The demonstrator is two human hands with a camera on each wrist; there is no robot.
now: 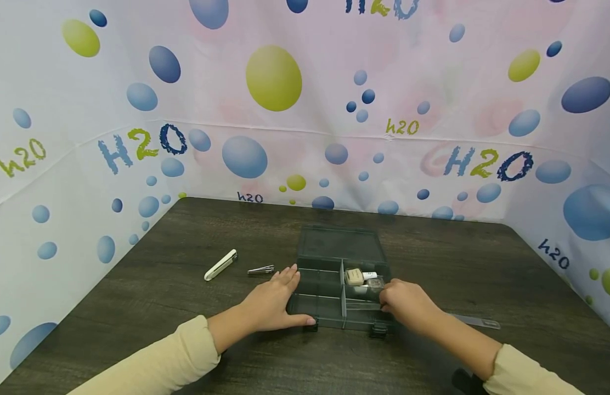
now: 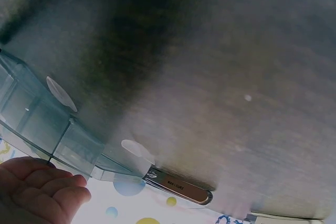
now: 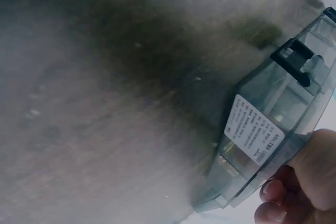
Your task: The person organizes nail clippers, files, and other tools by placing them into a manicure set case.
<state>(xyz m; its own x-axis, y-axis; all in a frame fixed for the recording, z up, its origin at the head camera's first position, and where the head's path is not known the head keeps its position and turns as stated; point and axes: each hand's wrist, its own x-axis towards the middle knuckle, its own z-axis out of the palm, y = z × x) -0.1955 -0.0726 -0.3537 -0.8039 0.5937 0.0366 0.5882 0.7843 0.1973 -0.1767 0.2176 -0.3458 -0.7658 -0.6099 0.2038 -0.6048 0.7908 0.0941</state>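
A dark translucent organizer box [image 1: 343, 293] lies on the table, its lid [image 1: 342, 244] raised at the back. My left hand [image 1: 272, 302] rests along the box's left side, fingers extended, with the thumb by a front latch [image 1: 311, 326]. At the right wall, my right hand [image 1: 408, 304] has its fingers curled and grips the edge; the inner fingertips are partly hidden. In the back right compartment lie a beige nail polish bottle [image 1: 354, 276] with a white cap and a clearer bottle [image 1: 376, 283] near my right fingers. Something thin and pale shows in the front right compartment.
Left of the box lie nail clippers [image 1: 261, 270] and a white-handled folded tool [image 1: 220, 265]. A flat grey nail file [image 1: 478, 321] is partly behind my right forearm. A printed curtain [image 1: 305, 164] stands around the table's back and sides. The box's side carries a white label [image 3: 254, 129].
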